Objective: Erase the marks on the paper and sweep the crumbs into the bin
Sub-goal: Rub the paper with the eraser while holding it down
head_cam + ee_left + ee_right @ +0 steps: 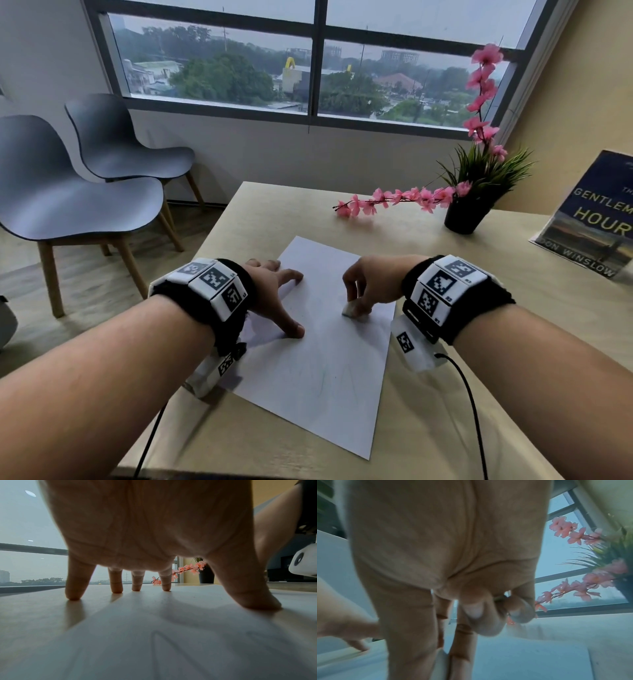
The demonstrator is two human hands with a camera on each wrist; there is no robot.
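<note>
A white sheet of paper (318, 370) lies at an angle on the light wooden table (479, 342), with faint pencil marks (323, 380) near its middle. My left hand (274, 294) spreads straight fingers on the sheet's left edge, thumb (254, 599) and fingertips (116, 588) pressing down. My right hand (366, 287) pinches a small white eraser (351, 310) and holds it down on the paper's right part. In the right wrist view the eraser (439, 665) shows as a pale sliver between thumb and fingers. No bin is in view.
A black pot (466, 216) with pink artificial blossoms (394, 200) stands at the back of the table. A book (592, 212) lies at the right edge. Two grey chairs (78, 192) stand left of the table, below a wide window (308, 58).
</note>
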